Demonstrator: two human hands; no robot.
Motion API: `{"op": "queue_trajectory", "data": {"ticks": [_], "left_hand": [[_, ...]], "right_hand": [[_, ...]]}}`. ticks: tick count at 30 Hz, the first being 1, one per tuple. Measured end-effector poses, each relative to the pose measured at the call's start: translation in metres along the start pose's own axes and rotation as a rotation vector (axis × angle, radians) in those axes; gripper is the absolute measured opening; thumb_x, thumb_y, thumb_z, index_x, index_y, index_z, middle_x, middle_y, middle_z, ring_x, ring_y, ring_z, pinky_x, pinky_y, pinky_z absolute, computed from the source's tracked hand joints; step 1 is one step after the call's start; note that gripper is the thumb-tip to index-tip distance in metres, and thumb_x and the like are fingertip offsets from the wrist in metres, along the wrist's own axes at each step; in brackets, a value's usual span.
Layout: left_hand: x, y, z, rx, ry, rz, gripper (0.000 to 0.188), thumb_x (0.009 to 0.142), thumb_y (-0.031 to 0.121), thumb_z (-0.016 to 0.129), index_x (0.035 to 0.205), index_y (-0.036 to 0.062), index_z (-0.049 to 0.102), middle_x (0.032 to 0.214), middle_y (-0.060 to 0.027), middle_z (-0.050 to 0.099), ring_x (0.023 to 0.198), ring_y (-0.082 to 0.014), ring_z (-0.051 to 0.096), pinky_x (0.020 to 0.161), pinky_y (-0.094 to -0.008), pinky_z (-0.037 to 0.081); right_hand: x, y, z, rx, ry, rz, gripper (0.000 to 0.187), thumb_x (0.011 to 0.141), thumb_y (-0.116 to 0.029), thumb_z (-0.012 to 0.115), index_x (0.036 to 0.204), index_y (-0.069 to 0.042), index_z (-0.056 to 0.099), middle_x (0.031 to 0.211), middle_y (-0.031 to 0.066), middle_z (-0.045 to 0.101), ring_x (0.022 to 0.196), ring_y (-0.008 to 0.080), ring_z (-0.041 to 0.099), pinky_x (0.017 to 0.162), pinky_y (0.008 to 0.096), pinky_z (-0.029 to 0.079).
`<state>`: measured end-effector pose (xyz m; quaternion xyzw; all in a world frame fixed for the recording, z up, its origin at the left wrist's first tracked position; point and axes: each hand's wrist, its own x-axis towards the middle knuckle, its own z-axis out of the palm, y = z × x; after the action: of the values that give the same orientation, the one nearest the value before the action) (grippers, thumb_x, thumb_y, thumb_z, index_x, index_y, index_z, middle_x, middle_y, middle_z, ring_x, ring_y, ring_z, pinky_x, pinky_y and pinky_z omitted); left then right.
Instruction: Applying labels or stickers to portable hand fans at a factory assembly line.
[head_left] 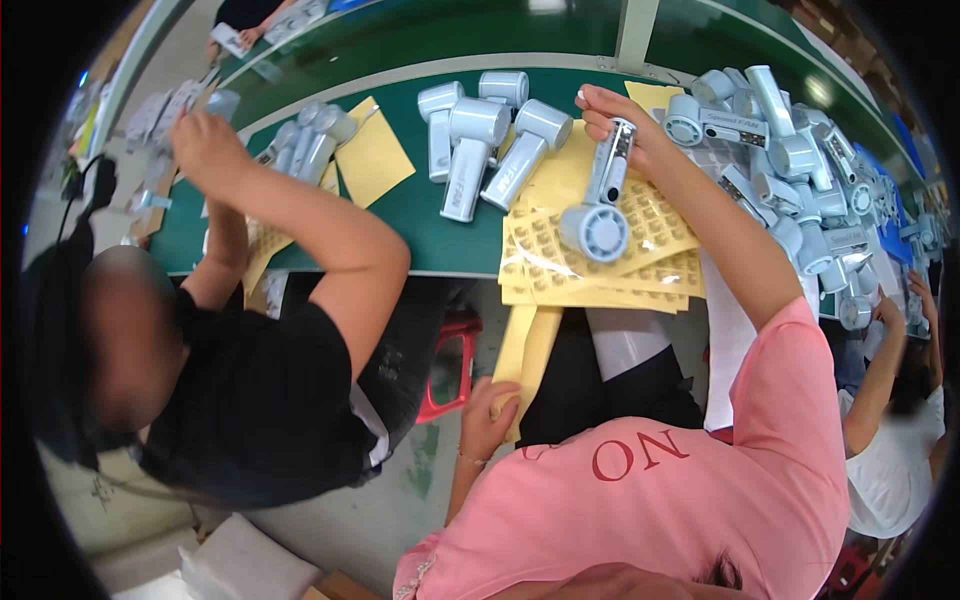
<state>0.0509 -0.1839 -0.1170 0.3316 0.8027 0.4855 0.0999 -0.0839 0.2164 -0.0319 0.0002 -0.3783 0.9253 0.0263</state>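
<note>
My right hand (622, 128) reaches over the table, its fingers closed around the handle end of a light blue handheld fan (600, 232). The fan's round head points down toward me, and a dark slot with small parts shows along its handle. Something tiny and white is at the fingertips, too small to name. Below the fan lie overlapping yellow sheets (655, 245) covered with rows of round clear stickers. Down by my lap, my left hand (488, 415) is closed on a yellow paper strip (528, 345) that hangs over the table edge.
Several fans (470, 125) lie at the left of the sheets, and a large heap of fans (795, 160) covers the right side. A co-worker in black (270, 390) sits close on my left, another in white (895, 460) at the right. A red stool (450, 370) stands below.
</note>
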Motion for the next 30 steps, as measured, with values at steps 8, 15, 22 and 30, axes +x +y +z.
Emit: {"op": "queue_trajectory", "data": {"ticks": [8,15,22,30], "left_hand": [[0.013,0.106,-0.038,-0.256,0.546,0.136,0.056,0.068,-0.002,0.069,0.12,-0.0016,0.047,0.105,-0.0122,0.058,0.093,-0.019,0.057,0.08,-0.0312,0.045],[0.169,0.146,0.001,0.589,0.056,0.474,0.059,0.068,-0.005,0.052,0.124,0.0105,0.046,0.093,-0.0103,0.054,0.085,-0.0282,0.053,0.076,-0.0368,0.043],[0.221,0.117,0.035,0.826,-0.432,0.456,0.07,0.075,0.022,0.061,0.136,0.0112,0.028,0.135,-0.0129,0.032,0.123,-0.0317,0.033,0.1,-0.0469,0.029],[0.2,0.094,0.045,0.884,-0.41,0.417,0.084,0.075,0.058,0.054,0.139,0.012,0.023,0.145,-0.0125,0.015,0.133,-0.0314,0.018,0.106,-0.0527,0.014]], "right_hand": [[-0.013,-0.016,0.03,0.017,0.078,-0.175,0.017,0.085,-0.015,0.059,0.088,0.0,0.052,0.058,-0.001,0.042,0.049,0.0074,0.041,0.046,0.0208,0.035],[-0.102,-0.158,0.052,0.067,-0.324,-0.496,0.014,0.09,-0.009,0.049,0.096,0.003,0.048,0.066,0.0016,0.043,0.046,0.0067,0.04,0.043,0.0206,0.032],[-0.219,-0.175,0.042,0.075,-0.145,-0.762,0.012,0.095,-0.009,0.038,0.097,0.002,0.04,0.085,0.0081,0.042,0.039,0.0063,0.04,0.036,0.0209,0.036],[-0.256,-0.125,0.076,0.063,0.017,-0.831,0.01,0.094,-0.009,0.041,0.094,0.001,0.038,0.086,0.0085,0.039,0.037,0.0053,0.035,0.033,0.0197,0.033]]}}
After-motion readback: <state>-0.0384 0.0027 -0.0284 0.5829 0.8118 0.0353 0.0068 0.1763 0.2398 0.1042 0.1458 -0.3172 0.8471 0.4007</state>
